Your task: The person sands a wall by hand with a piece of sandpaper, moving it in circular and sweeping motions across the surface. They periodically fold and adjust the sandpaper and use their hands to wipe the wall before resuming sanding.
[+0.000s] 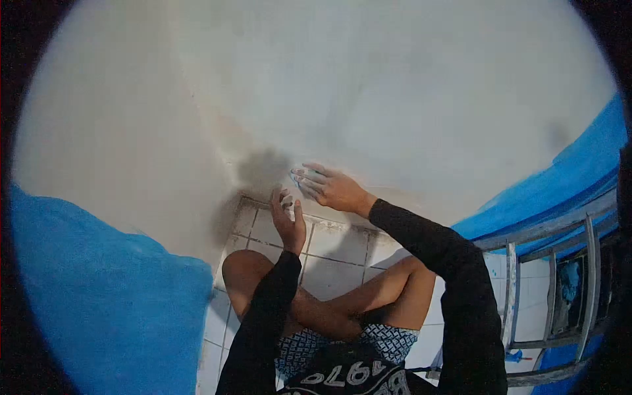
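My right hand (337,189) reaches to the foot of the pale wall (395,99), fingers stretched out and lying close along its surface. White residue coats those fingers. Lower and to the left, my left hand (288,222) is raised palm inward, its fingers curled around a small white lump (288,203); I cannot tell exactly what the lump is. White smears mark its fingertips too. Both hands are close together near the corner where the walls meet the tiled floor (336,253).
Blue paint (112,283) covers the lower left wall, and more blue paint (546,184) runs along the right. A ladder-like metal frame (513,289) stands at the right. My crossed bare legs (388,289) rest on the white tiles beneath my arms.
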Demonstrator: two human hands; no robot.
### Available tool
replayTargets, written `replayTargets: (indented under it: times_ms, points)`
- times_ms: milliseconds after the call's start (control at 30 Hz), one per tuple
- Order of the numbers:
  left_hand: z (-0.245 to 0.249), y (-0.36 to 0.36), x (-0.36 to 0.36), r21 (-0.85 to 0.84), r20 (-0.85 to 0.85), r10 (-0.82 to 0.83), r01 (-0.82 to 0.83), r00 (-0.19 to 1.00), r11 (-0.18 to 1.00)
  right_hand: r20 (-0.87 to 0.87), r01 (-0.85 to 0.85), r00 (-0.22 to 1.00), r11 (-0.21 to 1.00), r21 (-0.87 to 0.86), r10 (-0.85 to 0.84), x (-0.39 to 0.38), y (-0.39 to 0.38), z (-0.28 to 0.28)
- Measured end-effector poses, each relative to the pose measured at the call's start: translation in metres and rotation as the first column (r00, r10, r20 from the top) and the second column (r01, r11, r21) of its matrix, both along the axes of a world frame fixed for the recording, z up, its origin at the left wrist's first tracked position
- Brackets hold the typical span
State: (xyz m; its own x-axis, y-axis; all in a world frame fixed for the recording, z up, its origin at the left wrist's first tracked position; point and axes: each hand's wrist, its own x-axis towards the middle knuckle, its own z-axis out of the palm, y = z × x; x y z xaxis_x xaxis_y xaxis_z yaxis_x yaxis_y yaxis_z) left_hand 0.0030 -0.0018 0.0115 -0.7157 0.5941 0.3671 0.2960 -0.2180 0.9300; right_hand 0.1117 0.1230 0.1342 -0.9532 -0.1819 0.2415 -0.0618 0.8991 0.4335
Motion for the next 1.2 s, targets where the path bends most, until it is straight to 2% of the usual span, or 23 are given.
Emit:
replayTargets:
  times_ms: [67,133,200,267,300,333,367,400,467,500,533,600,733,800,833,933,967,1000,1033,1067,1100,1133,1200]
  points:
    - [0.013,-0.01,0.004,-0.069,-0.062,0.05,-0.054,0.997,0.996,-0.045,0.025,0.999,0.999,-0.025,-0.026,-0.004,-0.005,0.022]
    - [0.008,-0.01,0.002,-0.043,-0.09,0.064,-0.069,0.994,0.997,-0.207,0.025,0.978,0.999,0.024,-0.019,-0.006,-0.006,0.057]
    - [0.009,-0.008,0.004,0.001,-0.12,0.08,-0.08,0.99,0.997,-0.123,0.015,0.992,1.0,0.007,-0.015,-0.007,0.0,0.027]
    - [0.015,-0.006,0.004,-0.09,-0.002,0.034,-0.034,0.999,0.995,-0.048,0.02,0.999,1.0,-0.005,-0.021,-0.007,0.007,-0.01]
    - [0.007,-0.007,0.001,-0.076,-0.006,0.033,-0.033,0.999,0.997,-0.022,-0.002,1.0,0.993,-0.115,-0.001,-0.007,0.012,-0.024]
    - [-0.008,-0.005,-0.003,-0.093,-0.15,0.041,-0.056,0.988,0.994,0.004,-0.019,1.0,0.977,-0.214,0.021,-0.007,0.016,-0.027]
    - [-0.015,0.0,-0.002,-0.109,-0.283,0.05,-0.083,0.958,0.991,-0.032,-0.011,0.999,0.998,-0.065,0.009,-0.008,0.001,0.001]
    - [-0.014,0.002,0.002,-0.099,-0.274,0.052,-0.082,0.96,0.992,-0.023,-0.009,1.0,0.998,-0.055,0.008,-0.007,-0.005,0.028]
    - [-0.003,-0.006,0.003,-0.072,-0.027,-0.005,0.003,1.0,0.997,-0.133,0.059,0.989,0.998,0.013,-0.057,-0.012,-0.011,0.062]
    - [0.009,-0.01,0.001,-0.119,-0.177,0.007,-0.029,0.984,0.992,-0.165,0.023,0.985,0.99,-0.141,-0.046,-0.014,-0.007,0.05]
    - [0.007,-0.011,0.002,-0.122,-0.174,0.011,-0.033,0.985,0.992,-0.162,0.019,0.986,0.989,-0.144,-0.042,-0.012,-0.006,0.034]
    - [0.011,-0.007,0.0,-0.08,-0.013,-0.072,0.07,0.997,0.994,0.076,0.087,0.993,0.994,0.072,-0.092,-0.007,-0.012,0.012]
    - [0.026,-0.012,0.004,-0.055,0.043,-0.099,0.101,0.994,0.993,0.217,0.105,0.97,0.994,0.033,-0.109,-0.004,-0.012,0.016]
    - [0.026,-0.018,0.003,-0.047,-0.042,-0.105,0.103,0.994,0.994,-0.152,0.083,0.984,0.996,-0.036,-0.088,-0.005,-0.014,0.047]
    - [0.029,-0.019,0.003,-0.051,-0.038,-0.103,0.101,0.994,0.994,-0.198,0.088,0.975,0.992,-0.093,-0.105,-0.002,-0.011,0.062]
    - [0.035,-0.016,0.004,-0.058,-0.027,-0.088,0.086,0.996,0.995,-0.134,0.122,0.983,0.993,-0.004,-0.121,0.002,-0.013,0.05]
    - [0.034,-0.015,0.004,-0.07,-0.109,-0.075,0.067,0.991,0.995,-0.024,0.129,0.992,0.989,0.073,-0.127,0.007,-0.01,0.027]
    - [0.037,-0.013,0.003,-0.075,-0.193,-0.059,0.046,0.979,0.996,-0.03,0.132,0.991,0.988,0.082,-0.13,0.01,-0.007,0.025]
    - [0.038,-0.014,0.003,-0.071,-0.198,-0.064,0.05,0.978,0.996,0.027,0.111,0.994,0.994,-0.024,-0.11,0.015,-0.004,0.021]
    - [0.037,-0.018,0.005,-0.113,-0.12,-0.117,0.103,0.986,0.988,0.084,0.094,0.993,0.986,-0.135,-0.083,0.02,-0.002,0.016]
    - [0.038,-0.021,0.007,-0.151,-0.037,-0.16,0.153,0.986,0.977,0.05,0.138,0.989,0.99,0.039,-0.14,0.02,-0.007,0.026]
    - [0.033,-0.02,0.006,-0.158,-0.035,-0.159,0.152,0.987,0.976,0.052,0.137,0.989,0.99,0.032,-0.138,0.023,-0.007,0.04]
    - [0.021,-0.019,0.003,-0.081,-0.231,-0.07,0.053,0.971,0.995,-0.231,0.137,0.962,0.989,-0.052,-0.145,0.032,-0.004,0.073]
